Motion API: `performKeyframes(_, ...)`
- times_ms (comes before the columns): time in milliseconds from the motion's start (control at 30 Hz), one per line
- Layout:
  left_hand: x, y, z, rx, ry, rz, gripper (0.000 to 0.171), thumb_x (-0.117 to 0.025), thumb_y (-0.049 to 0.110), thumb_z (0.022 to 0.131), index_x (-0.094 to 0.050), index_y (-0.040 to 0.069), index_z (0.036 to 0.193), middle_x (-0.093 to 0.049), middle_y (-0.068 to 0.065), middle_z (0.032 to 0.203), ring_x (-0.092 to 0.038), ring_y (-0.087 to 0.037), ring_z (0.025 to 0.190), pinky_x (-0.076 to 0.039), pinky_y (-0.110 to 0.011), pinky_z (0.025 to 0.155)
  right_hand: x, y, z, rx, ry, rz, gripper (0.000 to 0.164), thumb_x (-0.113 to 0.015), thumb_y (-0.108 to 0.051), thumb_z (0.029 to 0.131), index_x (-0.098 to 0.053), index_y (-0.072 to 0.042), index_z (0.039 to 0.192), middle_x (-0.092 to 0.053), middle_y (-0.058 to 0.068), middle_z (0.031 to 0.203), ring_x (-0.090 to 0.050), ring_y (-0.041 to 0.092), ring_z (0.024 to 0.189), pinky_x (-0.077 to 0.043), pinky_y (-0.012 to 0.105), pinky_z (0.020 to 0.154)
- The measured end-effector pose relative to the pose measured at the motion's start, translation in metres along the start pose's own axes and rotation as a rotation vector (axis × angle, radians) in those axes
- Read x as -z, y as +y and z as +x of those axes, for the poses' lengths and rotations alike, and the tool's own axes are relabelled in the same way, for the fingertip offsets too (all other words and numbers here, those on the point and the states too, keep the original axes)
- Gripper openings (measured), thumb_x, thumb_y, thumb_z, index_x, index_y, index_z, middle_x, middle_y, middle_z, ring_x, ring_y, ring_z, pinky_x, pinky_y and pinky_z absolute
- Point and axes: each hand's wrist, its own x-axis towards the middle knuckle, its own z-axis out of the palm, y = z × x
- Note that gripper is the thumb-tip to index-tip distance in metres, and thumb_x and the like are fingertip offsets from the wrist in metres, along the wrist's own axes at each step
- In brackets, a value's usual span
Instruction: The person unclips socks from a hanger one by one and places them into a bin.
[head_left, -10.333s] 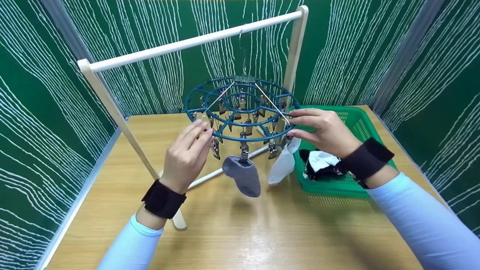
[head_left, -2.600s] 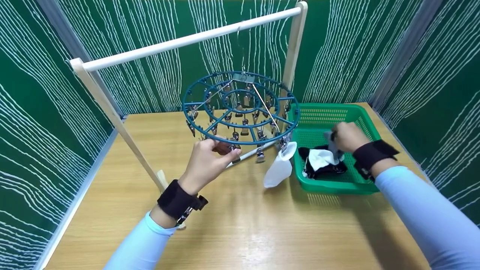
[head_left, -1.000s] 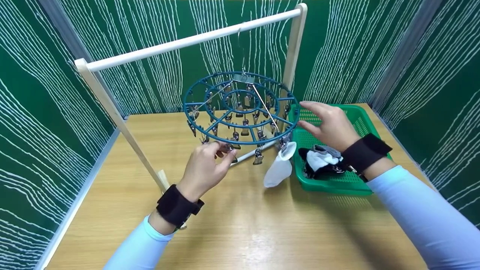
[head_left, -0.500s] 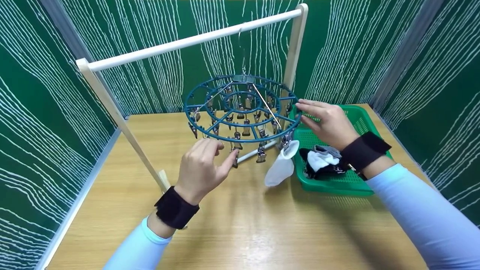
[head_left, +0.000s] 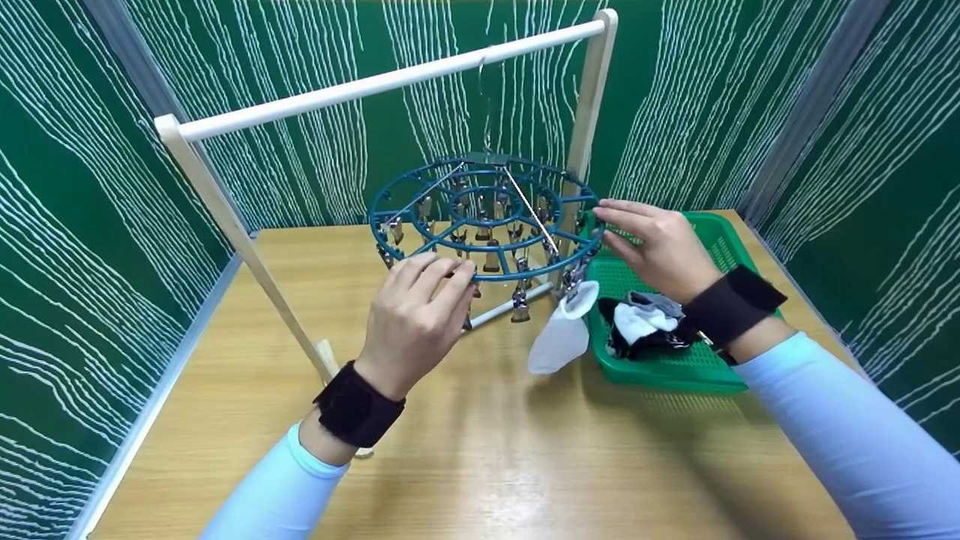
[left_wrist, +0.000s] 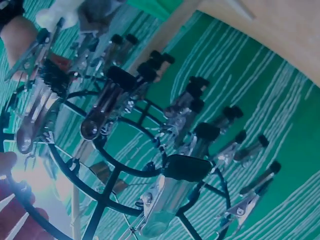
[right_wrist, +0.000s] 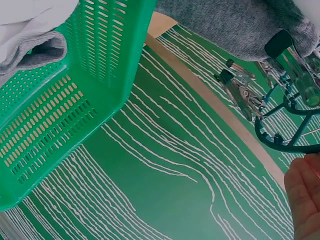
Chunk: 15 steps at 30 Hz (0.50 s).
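Observation:
A round blue-green clip hanger (head_left: pixel 442 247) with several metal clips hangs by its hook from a rack. My left hand (head_left: pixel 416 311) holds its front rim, fingers over the top; in the left wrist view, fingertips (left_wrist: pixel 27 225) lie at the ring. With thumb and fingers my right hand (head_left: pixel 656 244) pinches the right rim; only part of that hand (right_wrist: pixel 305 197) shows in the right wrist view. From the front-right clips hangs a white sock (head_left: pixel 559 337). A grey sock (right_wrist: pixel 220 25) hangs close to it, mostly hidden in the head view.
The green basket (head_left: pixel 675 375) stands on the table at right, holding white, black and grey socks (head_left: pixel 646 319). The wooden rack's white bar (head_left: pixel 390 81) crosses above, with posts at left (head_left: pixel 240 240) and back right (head_left: pixel 592 105). Green walls enclose the table.
The grey sock that hung at the front was taken off and laid in the basket by my right hand, which then returned to the rim. My left hand has moved from a clip up onto the rim.

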Motion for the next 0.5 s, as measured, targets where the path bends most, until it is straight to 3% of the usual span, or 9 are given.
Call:
performKeyframes(233, 0.002, -0.008, -0.004, 0.012, 0.014, -0.009, 0.012, -0.081, -0.001, 0.091, -0.082, 0.001, 0.103, -0.080, -0.013, 0.095, -0.075, -0.030, 0.090, -0.066, -0.040, 0.085, 0.002, -0.009, -0.002, 0.022, 0.027, -0.027, 0.033, -0.076, 0.001, 0.099, -0.075, 0.002, 0.132, -0.073, 0.026, 0.136, -0.071, 0.045, 0.125, -0.060, 0.059, 0.103)
performKeyframes(500, 0.004, -0.019, -0.011, 0.070, 0.018, -0.064, 0.010, -0.081, -0.005, 0.089, -0.082, -0.001, 0.098, -0.081, -0.014, 0.095, -0.078, -0.030, 0.089, -0.067, -0.040, 0.084, -0.001, -0.013, -0.005, 0.117, 0.084, -0.040, 0.030, -0.082, 0.001, 0.094, -0.079, 0.002, 0.124, -0.075, 0.027, 0.125, -0.070, 0.045, 0.117, -0.061, 0.059, 0.097)
